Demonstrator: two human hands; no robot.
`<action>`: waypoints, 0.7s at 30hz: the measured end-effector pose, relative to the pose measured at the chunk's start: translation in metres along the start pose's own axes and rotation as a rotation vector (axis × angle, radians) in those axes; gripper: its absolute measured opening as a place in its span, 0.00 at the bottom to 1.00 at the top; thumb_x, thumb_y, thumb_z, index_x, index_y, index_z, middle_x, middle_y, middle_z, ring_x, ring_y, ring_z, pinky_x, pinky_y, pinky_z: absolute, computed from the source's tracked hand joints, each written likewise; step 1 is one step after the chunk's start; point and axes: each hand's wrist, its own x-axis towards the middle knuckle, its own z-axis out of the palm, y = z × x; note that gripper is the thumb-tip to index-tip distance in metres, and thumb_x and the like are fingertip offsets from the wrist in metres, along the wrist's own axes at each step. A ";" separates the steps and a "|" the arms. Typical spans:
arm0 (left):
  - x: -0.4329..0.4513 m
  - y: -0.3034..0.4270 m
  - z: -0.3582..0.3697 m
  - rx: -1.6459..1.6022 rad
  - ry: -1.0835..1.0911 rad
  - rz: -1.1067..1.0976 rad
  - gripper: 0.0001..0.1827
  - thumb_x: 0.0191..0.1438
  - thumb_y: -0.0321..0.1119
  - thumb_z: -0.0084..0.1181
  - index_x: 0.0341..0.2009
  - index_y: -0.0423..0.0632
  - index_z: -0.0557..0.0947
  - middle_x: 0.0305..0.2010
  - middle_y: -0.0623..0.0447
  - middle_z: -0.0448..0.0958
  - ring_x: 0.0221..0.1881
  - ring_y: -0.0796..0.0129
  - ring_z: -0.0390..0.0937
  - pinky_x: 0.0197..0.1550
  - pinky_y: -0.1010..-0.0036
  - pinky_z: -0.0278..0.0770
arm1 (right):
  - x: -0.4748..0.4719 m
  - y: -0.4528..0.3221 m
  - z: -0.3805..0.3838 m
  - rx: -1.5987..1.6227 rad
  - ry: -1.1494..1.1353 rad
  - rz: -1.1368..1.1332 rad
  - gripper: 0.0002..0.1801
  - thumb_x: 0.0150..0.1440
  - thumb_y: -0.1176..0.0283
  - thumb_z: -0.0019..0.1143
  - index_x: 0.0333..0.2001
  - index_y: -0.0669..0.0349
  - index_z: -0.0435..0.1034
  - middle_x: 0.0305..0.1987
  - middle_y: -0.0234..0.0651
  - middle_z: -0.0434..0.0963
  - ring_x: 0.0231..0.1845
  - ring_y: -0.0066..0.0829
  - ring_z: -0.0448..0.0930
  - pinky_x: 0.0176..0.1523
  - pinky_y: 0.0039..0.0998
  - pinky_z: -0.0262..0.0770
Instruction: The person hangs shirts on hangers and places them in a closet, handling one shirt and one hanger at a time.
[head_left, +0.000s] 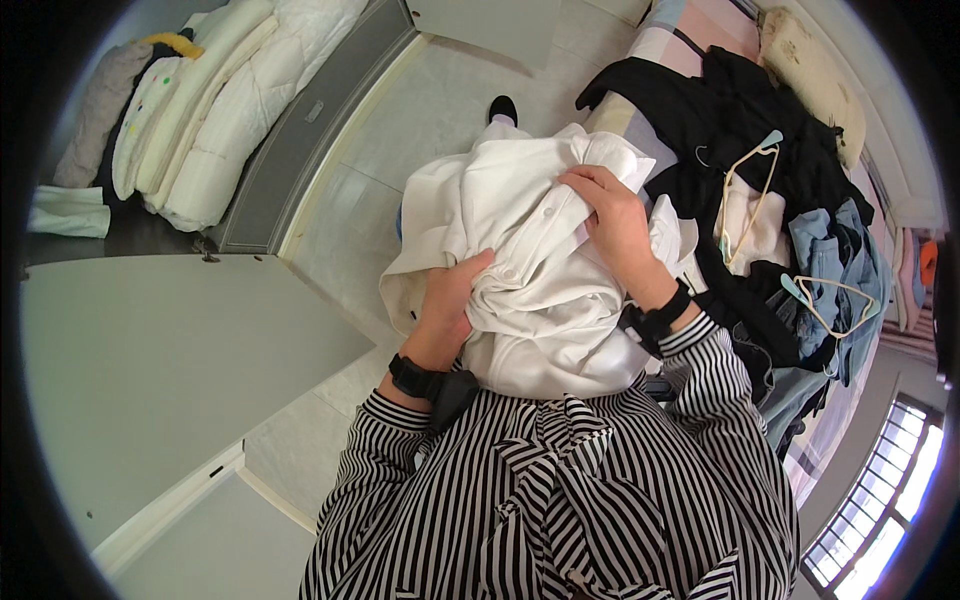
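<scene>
A white button-up garment (517, 187) lies bunched in front of my body, its button placket (536, 232) running diagonally between my hands. My left hand (450, 292) grips the cloth at the placket's lower end, thumb on top and the other fingers hidden beneath. Higher up, near what looks like the collar, my right hand (611, 214) pinches the fabric with fingers over the edge. Loose folds hang down against my striped shirt (555, 510). Both wrists wear black bands.
On my right, a bed with a checked sheet (660, 22) carries black clothing (660, 97), blue denim (814, 247) and two hangers, one (750, 187) on dark cloth, another (832, 304) over the denim. On the left, an open cabinet door (172, 375) adjoins a wardrobe holding folded white bedding (232, 112).
</scene>
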 end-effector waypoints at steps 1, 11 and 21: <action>-0.001 0.000 0.002 -0.001 0.001 -0.001 0.29 0.52 0.25 0.59 0.58 0.30 0.66 0.55 0.42 0.72 0.51 0.57 0.75 0.50 0.68 0.78 | 0.000 -0.015 -0.003 0.059 0.114 0.018 0.30 0.36 0.89 0.52 0.47 0.57 0.74 0.51 0.37 0.75 0.38 0.40 0.79 0.38 0.31 0.77; -0.013 0.009 0.009 -0.244 -0.345 -0.088 0.28 0.65 0.50 0.40 0.62 0.43 0.65 0.57 0.49 0.71 0.56 0.65 0.72 0.55 0.71 0.73 | -0.039 -0.104 0.018 0.262 -0.093 -0.105 0.31 0.41 0.82 0.55 0.54 0.65 0.68 0.58 0.43 0.71 0.39 0.42 0.80 0.39 0.33 0.80; -0.010 -0.002 -0.023 -0.002 -0.345 0.117 0.21 0.59 0.35 0.53 0.54 0.37 0.74 0.52 0.48 0.76 0.51 0.65 0.75 0.54 0.71 0.74 | -0.023 -0.080 -0.022 0.401 -0.080 0.075 0.21 0.44 0.82 0.51 0.45 0.63 0.73 0.43 0.43 0.77 0.35 0.40 0.80 0.33 0.33 0.77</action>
